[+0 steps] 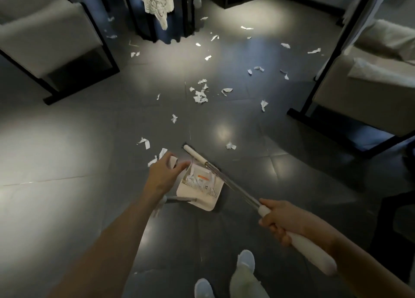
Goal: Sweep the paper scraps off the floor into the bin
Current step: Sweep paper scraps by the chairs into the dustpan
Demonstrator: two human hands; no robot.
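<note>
White paper scraps [200, 96] are strewn across the dark tiled floor, mostly ahead of me. A white dustpan [203, 198] sits on the floor in front of my feet with several scraps inside; its grey handle [182, 199] runs left under my forearm. My left hand [164, 172] hovers at the pan's left edge, fingers curled around a pale piece that looks like a paper scrap [173, 161]. My right hand [280, 219] grips the broom's white handle [312, 250]. The broom's metal shaft crosses the pan, and its white head [193, 153] rests on the floor beyond.
A pale armchair [45, 39] with a black frame stands at the left, and another [368, 84] at the right. A table leg under a lace cloth [157, 5] is at the top centre. My two feet [246, 258] are at the bottom.
</note>
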